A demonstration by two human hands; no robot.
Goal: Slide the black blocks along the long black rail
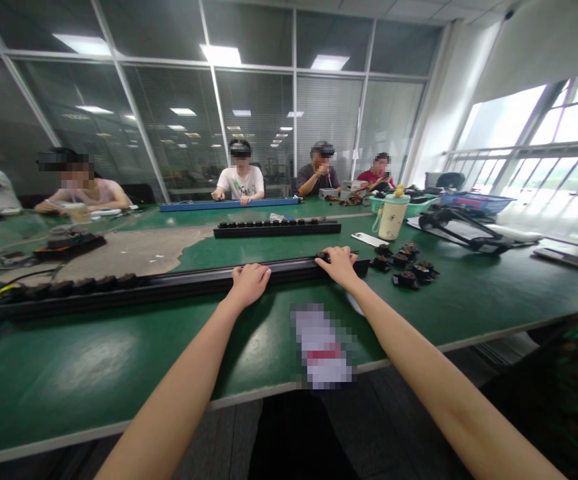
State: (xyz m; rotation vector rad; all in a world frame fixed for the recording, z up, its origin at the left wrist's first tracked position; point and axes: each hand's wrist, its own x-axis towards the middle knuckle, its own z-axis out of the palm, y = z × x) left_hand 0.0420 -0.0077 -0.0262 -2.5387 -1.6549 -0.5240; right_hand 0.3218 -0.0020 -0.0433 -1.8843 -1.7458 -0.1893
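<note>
A long black rail (199, 281) lies across the green table in front of me, several small black modules (99, 283) seated in a row along its left part. My left hand (251, 283) is closed over the rail near its middle, fingers curled across the far edge. Close to the rail's right end, my right hand (339, 265) grips a small black module (323, 256), partly hidden by the fingers. I cannot tell whether that module is seated in the rail. Just right of the rail end sits a loose group of similar black modules (409, 273).
Beyond lies a second black rail (279, 231) with modules. A white phone (367, 239), a cream tumbler (393, 220) and a black frame (463, 230) stand right. A pixelated flat item (321, 353) lies near my edge. Several people sit opposite; one touches a blue rail (193, 207).
</note>
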